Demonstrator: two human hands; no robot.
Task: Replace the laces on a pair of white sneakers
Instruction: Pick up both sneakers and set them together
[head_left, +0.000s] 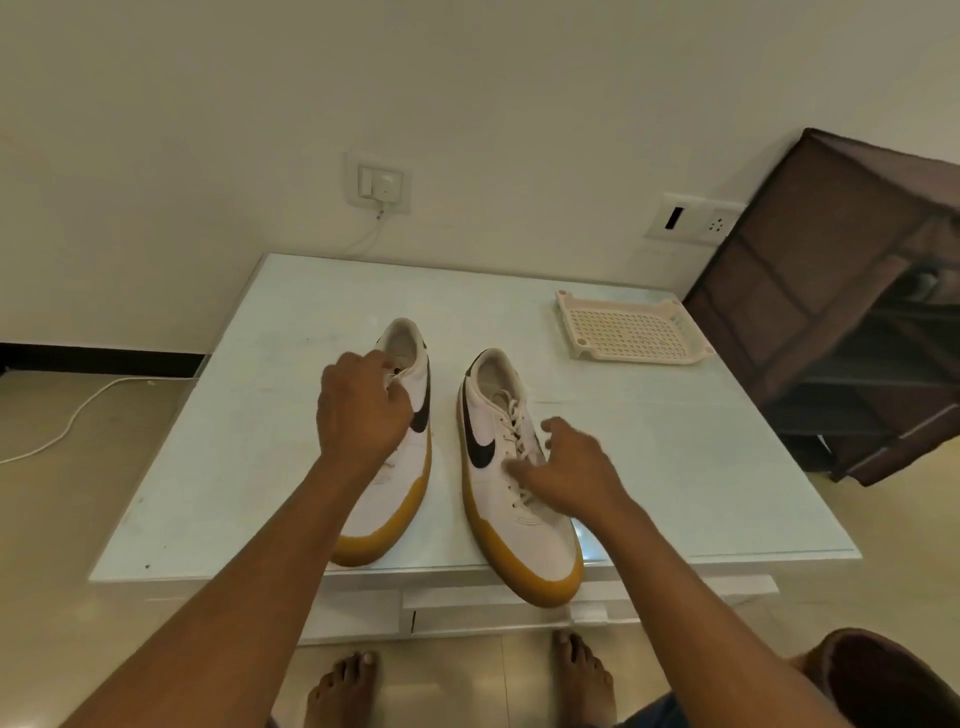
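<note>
Two white sneakers with black side marks and tan soles stand side by side on the white table (249, 415), near the middle of its near edge, heels toward the wall and toes toward the person. The left sneaker (402, 467) has its toe at the near edge. The right sneaker (524, 540) lies just beside it and apart from it, with its toe hanging over that edge. The left hand (361, 410) is on the lacing of the left sneaker, back up. Its fingers are curled at the top eyelets by the collar, and the hand hides whether they pinch a lace. The right hand (569, 467) rests on the right sneaker's white laces (511, 415), which are threaded through the eyelets. Its fingers are spread and loosely bent, the thumb lies across the lacing, and nothing is held in it. A cream tray (631, 359) with a perforated bottom sits at the far right corner of the table, well apart from the sneakers. A brown rack (810, 322) stands against the table's right side. On the wall behind, a charger is plugged into a socket (383, 184), and a white cable (78, 415) runs over the floor to the left of the table. A second socket (693, 222) is farther right. Two bare feet (343, 691) stand on the floor below the near edge.
</note>
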